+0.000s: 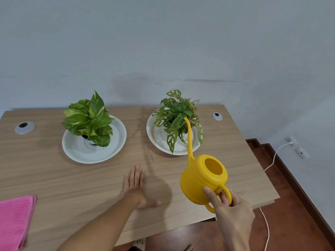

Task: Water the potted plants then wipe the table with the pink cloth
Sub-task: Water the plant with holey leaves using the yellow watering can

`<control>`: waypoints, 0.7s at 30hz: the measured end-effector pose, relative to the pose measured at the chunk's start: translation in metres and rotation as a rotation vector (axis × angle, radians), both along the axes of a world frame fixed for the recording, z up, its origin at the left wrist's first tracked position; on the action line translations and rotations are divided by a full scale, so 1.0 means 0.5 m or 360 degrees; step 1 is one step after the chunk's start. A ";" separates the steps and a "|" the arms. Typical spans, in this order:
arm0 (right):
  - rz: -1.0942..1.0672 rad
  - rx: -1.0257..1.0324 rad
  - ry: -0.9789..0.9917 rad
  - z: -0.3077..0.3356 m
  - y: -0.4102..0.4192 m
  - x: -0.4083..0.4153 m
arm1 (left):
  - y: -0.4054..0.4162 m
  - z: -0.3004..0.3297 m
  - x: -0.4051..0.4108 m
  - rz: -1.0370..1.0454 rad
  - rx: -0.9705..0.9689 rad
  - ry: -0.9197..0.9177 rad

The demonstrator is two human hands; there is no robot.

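Observation:
My right hand (230, 209) grips the handle of a yellow watering can (201, 180), held above the table's right side. Its long spout reaches up into the leaves of the right potted plant (176, 116), which stands on a white dish (159, 140). The left potted plant (88, 120), with broad green-yellow leaves, stands on another white dish (108, 151). My left hand (135, 183) lies flat on the wooden table (63, 178), fingers apart, holding nothing. A folded pink cloth (13, 220) rests at the table's front left.
Two round cable grommets sit in the tabletop, one on the left (24, 127) and one on the right (217, 116). A grey wall stands directly behind the table. A white cable (268, 223) runs over the red-brown floor on the right.

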State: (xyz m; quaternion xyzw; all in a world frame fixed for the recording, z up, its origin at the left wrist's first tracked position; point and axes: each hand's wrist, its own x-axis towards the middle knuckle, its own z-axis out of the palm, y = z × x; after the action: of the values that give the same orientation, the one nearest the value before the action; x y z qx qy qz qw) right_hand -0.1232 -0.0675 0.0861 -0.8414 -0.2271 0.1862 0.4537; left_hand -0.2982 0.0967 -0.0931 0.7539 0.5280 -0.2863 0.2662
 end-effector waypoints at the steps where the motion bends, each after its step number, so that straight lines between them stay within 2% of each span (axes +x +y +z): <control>1: 0.0006 0.0011 0.0005 0.001 0.002 -0.002 | 0.000 -0.001 0.000 0.0001 0.0000 -0.0001; 21: 0.0042 0.0181 -0.0057 0.005 0.083 -0.003 | 0.004 -0.021 0.002 0.0021 -0.0010 -0.0014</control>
State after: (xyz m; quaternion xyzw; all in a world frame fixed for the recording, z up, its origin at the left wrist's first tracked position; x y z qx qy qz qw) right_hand -0.1249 -0.0259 0.0886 -0.8142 -0.2565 0.1639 0.4943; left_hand -0.2974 0.0985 -0.1034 0.7508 0.5310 -0.2828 0.2728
